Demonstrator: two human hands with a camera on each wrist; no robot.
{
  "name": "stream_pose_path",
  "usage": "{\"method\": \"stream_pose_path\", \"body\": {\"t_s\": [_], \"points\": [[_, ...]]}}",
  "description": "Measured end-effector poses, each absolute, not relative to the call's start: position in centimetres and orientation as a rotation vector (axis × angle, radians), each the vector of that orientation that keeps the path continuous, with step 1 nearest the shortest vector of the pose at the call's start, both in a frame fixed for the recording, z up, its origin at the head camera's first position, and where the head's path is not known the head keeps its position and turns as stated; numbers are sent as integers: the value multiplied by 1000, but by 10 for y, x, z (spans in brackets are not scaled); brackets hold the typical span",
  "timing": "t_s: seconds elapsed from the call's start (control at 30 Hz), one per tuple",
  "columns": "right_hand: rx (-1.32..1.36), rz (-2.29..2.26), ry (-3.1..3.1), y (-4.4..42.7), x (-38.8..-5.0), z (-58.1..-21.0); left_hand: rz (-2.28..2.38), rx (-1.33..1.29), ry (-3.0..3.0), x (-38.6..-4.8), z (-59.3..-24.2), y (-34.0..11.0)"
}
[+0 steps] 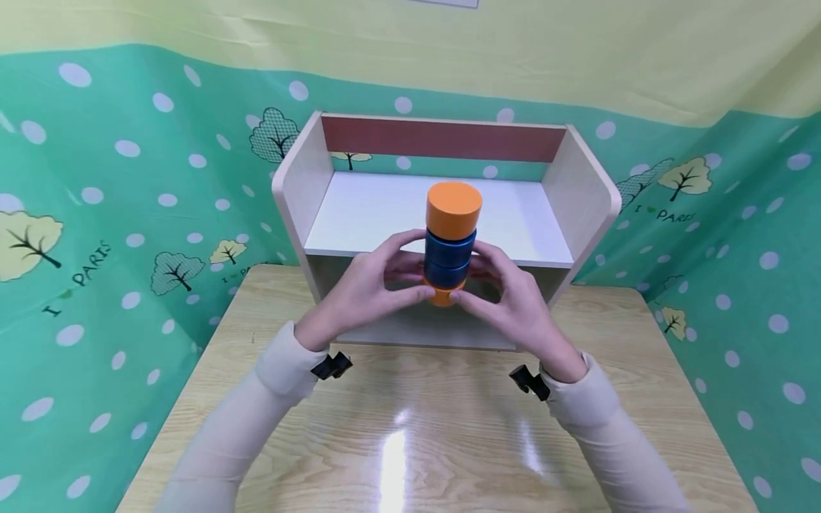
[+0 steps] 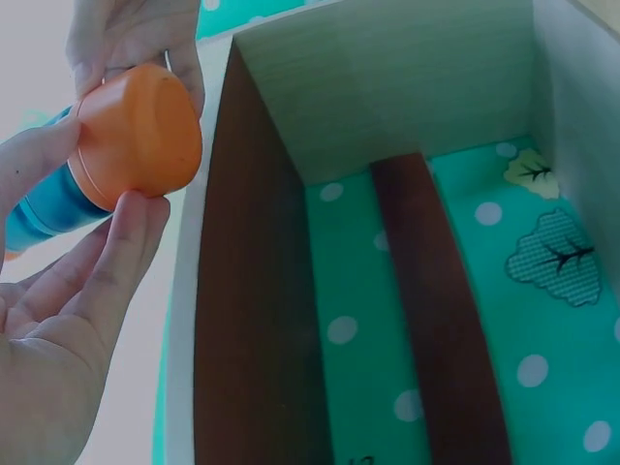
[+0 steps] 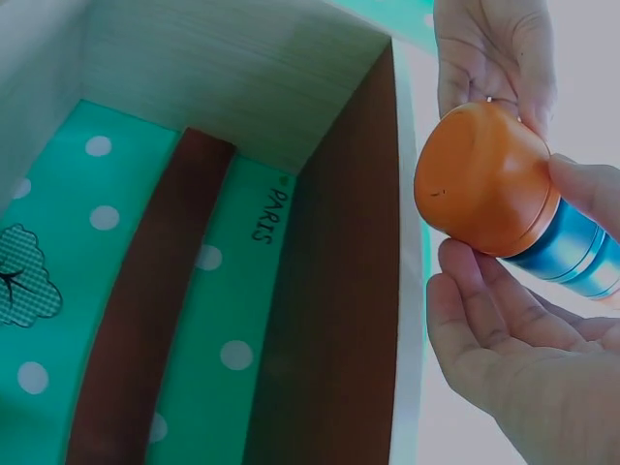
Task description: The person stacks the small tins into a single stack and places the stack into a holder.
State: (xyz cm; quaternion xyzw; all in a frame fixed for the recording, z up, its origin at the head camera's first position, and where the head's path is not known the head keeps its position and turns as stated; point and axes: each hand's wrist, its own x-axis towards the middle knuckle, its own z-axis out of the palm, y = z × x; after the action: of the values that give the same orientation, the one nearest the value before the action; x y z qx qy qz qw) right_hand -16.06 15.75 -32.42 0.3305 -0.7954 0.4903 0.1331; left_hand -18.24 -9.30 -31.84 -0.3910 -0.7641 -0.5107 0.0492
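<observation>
An orange-and-blue cylindrical container (image 1: 450, 246) stands upright between my two hands, raised in front of the shelf. It has a wide orange top, two dark blue bands in the middle and an orange lower end. My left hand (image 1: 370, 283) grips its lower part from the left, and my right hand (image 1: 508, 296) from the right, with both thumbs on the near side. The wrist views show the rounded orange bottom (image 2: 145, 131) between the fingers. Parts of the blue section are hidden by the hands.
Just beyond the hands, a white two-level shelf (image 1: 391, 206) with a reddish-brown back rail (image 1: 442, 139) stands on the wooden table (image 1: 462, 427). Its side panels rise left and right. A green dotted curtain (image 1: 96, 214) surrounds the table.
</observation>
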Motion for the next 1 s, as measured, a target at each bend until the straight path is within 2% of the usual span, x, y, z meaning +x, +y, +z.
{"method": "stream_pose_path", "body": {"t_s": [0.7, 1.0], "points": [[929, 1484, -2335, 158, -189, -285, -1653, -1107, -2359, -212, -279, -86], [856, 1512, -2392, 157, -205, -283, -1643, -1052, -2404, -202, -255, -81]]}}
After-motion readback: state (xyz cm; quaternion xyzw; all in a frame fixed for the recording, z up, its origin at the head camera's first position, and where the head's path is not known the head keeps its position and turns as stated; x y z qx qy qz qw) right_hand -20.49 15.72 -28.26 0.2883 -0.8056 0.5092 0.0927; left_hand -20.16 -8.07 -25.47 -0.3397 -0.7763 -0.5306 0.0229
